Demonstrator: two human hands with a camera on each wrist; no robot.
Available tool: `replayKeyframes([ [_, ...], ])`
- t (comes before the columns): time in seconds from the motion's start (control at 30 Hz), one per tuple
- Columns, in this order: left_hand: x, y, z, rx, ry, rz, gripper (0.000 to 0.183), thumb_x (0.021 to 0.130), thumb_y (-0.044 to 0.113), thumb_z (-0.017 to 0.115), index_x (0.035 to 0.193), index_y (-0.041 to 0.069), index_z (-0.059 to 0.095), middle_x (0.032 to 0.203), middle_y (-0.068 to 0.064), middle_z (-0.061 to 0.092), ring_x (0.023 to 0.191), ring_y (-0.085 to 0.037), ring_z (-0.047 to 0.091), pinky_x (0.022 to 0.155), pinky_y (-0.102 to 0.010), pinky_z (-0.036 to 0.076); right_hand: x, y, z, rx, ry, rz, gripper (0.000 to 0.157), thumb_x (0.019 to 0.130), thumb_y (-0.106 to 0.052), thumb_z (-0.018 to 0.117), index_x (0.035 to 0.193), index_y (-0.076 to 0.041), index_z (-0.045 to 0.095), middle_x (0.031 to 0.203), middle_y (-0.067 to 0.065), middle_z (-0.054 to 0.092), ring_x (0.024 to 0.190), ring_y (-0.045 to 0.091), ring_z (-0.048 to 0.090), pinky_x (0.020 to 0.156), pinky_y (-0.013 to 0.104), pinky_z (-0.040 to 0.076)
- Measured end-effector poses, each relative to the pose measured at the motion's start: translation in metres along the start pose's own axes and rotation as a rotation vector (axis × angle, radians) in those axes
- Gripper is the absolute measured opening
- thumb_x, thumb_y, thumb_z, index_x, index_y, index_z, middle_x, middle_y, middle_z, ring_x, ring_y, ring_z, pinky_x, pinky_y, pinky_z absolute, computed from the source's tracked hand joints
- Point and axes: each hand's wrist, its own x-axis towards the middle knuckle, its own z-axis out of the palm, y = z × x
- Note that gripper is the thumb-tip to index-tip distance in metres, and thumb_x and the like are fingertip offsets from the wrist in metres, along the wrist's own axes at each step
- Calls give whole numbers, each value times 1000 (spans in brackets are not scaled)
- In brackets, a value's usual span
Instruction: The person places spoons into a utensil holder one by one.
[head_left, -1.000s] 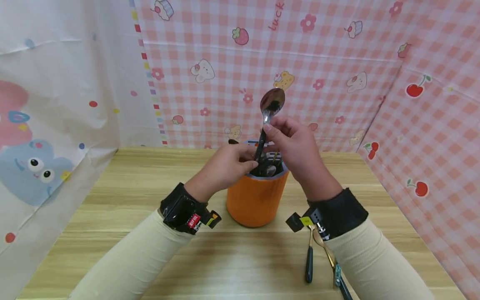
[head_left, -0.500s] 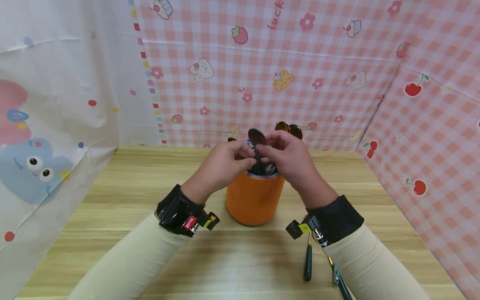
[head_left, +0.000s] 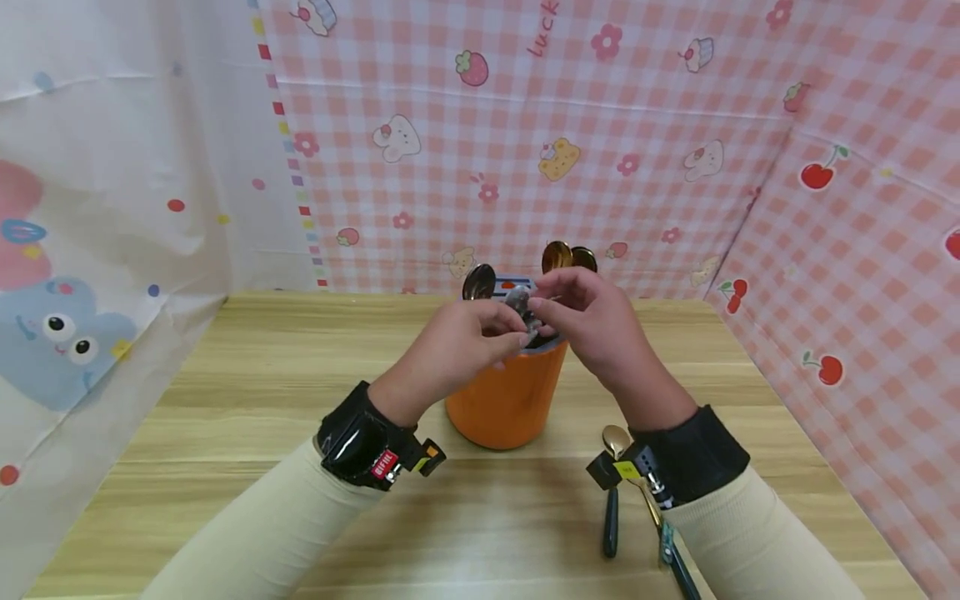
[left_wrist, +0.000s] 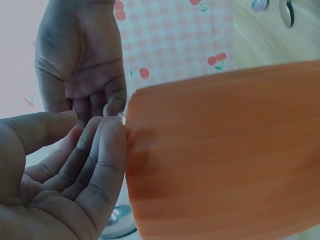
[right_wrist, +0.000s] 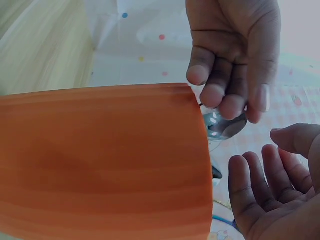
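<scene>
"pink-and-white checked cloth backs the pale wood-grain worktop. where's the work?"

"at the upright, orange, ribbed, round holder. a dark, shiny metal spoon pokes up at its left rear; two gold-coloured spoon bowls show behind the right hand. their lower ends are hidden, but they probably stand in it too."

"and the hands?"

"the right is loosely parted, thumb apart from bent fingers, nothing held. the left hand is by the rim, thumb near index, the rest relaxed; i see nothing in its grip. between them is a silvery shape, perhaps another spoon bowl."

"so how far along?"

"partway through the arranging, i'd judge. several pieces look settled in the holder. left outside, by the right wrist, are a gold-coloured spoon with a dark handle and a dark-green-handled utensil, its head hidden, both lying on the worktop."
</scene>
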Motion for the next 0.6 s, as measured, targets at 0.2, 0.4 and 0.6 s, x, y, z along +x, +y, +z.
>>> replayKeyframes([
  [0.2,0,3,12,4,-47,4,13,93,22,69,102,13,72,97,-2,72,71,-18,67,65,-31,56,-9,9,-6,-8,8,33,27,94,-16,67,116,-3,60,104,12,62,91,25,61,76,40,58],
  [0.4,2,1,28,31,-116,24,13,94,23,68,101,13,72,99,-2,72,71,-17,67,64,-28,56,-18,17,-11,-7,17,74,23,94,-15,67,113,-5,61,103,12,63,90,25,63,76,36,57],
  [0.6,2,-1,45,65,-142,45,11,94,26,67,97,16,70,84,1,69,66,-14,63,63,-27,52,-31,30,-17,-29,10,107,23,93,-17,67,113,-6,62,103,13,64,89,27,63,74,35,55],
])
